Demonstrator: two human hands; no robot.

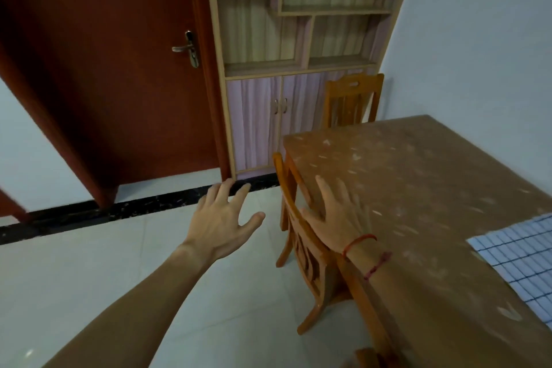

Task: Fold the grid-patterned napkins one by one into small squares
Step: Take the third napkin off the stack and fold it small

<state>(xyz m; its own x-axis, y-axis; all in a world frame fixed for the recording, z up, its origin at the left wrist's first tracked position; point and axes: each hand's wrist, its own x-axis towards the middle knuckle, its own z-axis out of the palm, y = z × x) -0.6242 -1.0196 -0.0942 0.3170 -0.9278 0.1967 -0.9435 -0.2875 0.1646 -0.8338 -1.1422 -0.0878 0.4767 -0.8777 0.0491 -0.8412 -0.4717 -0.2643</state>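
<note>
The grid-patterned napkin (519,260), white-blue with dark lines, lies flat on the brown table (418,182) at its right side, partly cut off by the frame edge and well apart from both hands. The left hand (222,224) is held out over the tiled floor to the left of the table, fingers spread and holding nothing. The right hand (337,212), a red string bracelet (358,243) on its wrist, reaches over the table's left edge above a wooden chair (301,248) tucked in there, fingers likewise spread and empty; whether it touches the tabletop cannot be told.
</note>
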